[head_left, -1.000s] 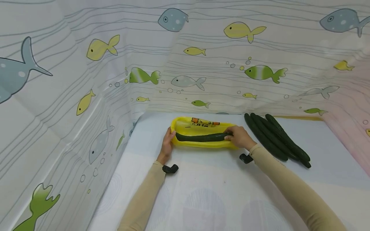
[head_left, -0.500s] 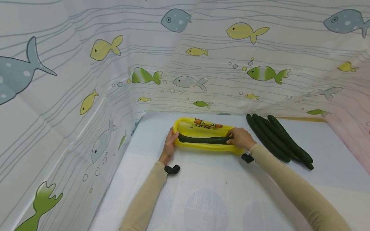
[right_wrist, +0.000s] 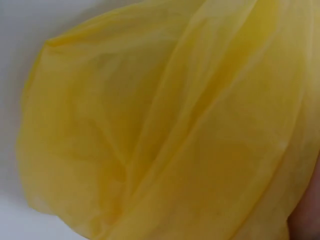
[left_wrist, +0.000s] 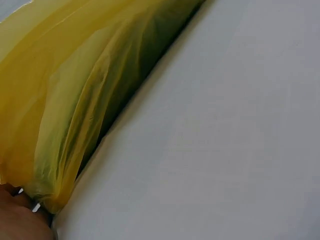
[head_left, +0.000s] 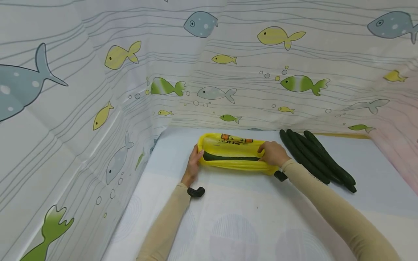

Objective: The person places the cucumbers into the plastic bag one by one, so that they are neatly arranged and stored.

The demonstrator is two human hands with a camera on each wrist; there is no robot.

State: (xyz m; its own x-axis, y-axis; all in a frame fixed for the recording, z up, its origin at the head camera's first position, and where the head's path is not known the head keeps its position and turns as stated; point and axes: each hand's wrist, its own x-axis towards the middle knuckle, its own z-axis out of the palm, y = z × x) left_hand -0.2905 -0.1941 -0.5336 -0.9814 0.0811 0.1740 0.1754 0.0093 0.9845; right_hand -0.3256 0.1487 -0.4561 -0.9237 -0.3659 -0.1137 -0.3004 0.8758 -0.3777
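One cucumber (head_left: 232, 158) lies in the yellow bag (head_left: 240, 166); loose cucumbers (head_left: 315, 157) remain at three o'clock. The left hand (head_left: 193, 162) pinches the bag (right hand's grip (head_left: 275, 154): cannot tell).

Sleeved arms (head_left: 166, 222) stretched forward; left grip (head_left: 193, 164) pinching, thumb showing; right grip (head_left: 275, 155) palm down.

The head view was evenly bright, the surface (head_left: 228, 199) faintly shadowed beside the right sleeve (head_left: 328, 206); the wrist views were dimmer, the bag (right_wrist: 150, 125) blurred.
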